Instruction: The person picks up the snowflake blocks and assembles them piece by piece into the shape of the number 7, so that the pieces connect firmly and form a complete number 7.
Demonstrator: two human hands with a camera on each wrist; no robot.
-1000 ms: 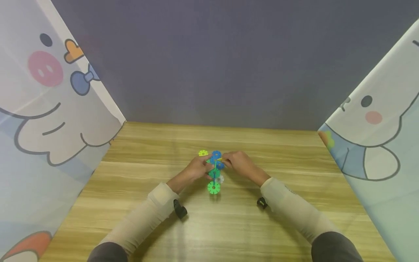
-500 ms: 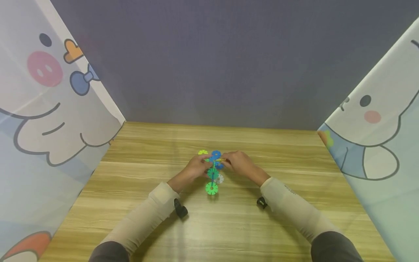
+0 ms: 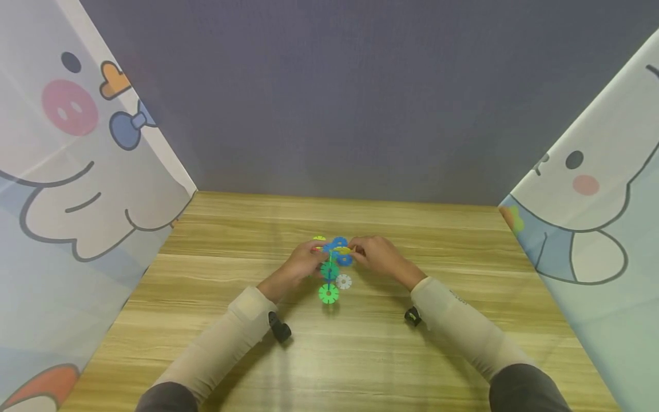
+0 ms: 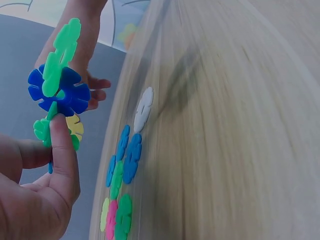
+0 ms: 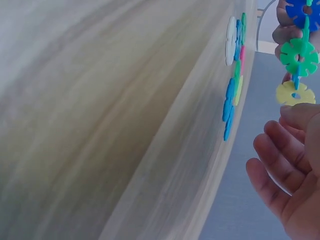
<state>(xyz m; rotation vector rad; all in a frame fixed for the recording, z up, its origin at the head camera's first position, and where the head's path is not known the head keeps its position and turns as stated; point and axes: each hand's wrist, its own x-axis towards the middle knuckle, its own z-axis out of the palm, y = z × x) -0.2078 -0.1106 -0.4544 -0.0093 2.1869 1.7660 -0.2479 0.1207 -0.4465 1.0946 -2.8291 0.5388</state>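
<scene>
Small notched plastic snowflake discs are joined in a chain: a bright green disc (image 3: 324,294) at the near end, then a dark blue disc (image 4: 76,100), another green disc (image 5: 290,59), a lighter blue one mostly hidden, and a yellow disc (image 5: 286,95) at the far end. My left hand (image 3: 300,264) pinches the chain at its middle green disc, between thumb and finger, above the table. My right hand (image 3: 378,255) pinches the yellow disc's edge; its other fingers are spread loosely in the right wrist view.
Loose discs lie on the wooden table (image 3: 412,355) beneath the chain: a white disc (image 4: 143,110), several blue discs (image 4: 132,159), green ones, a pink disc (image 4: 111,220) and a yellow-green one (image 4: 104,215). A grey panel stands behind; cartoon-printed panels flank both sides.
My left hand and the chain have shifted slightly left, uncovering more of the white disc. The yellow disc in my right hand now shows more of its face. My right hand has barely moved.
</scene>
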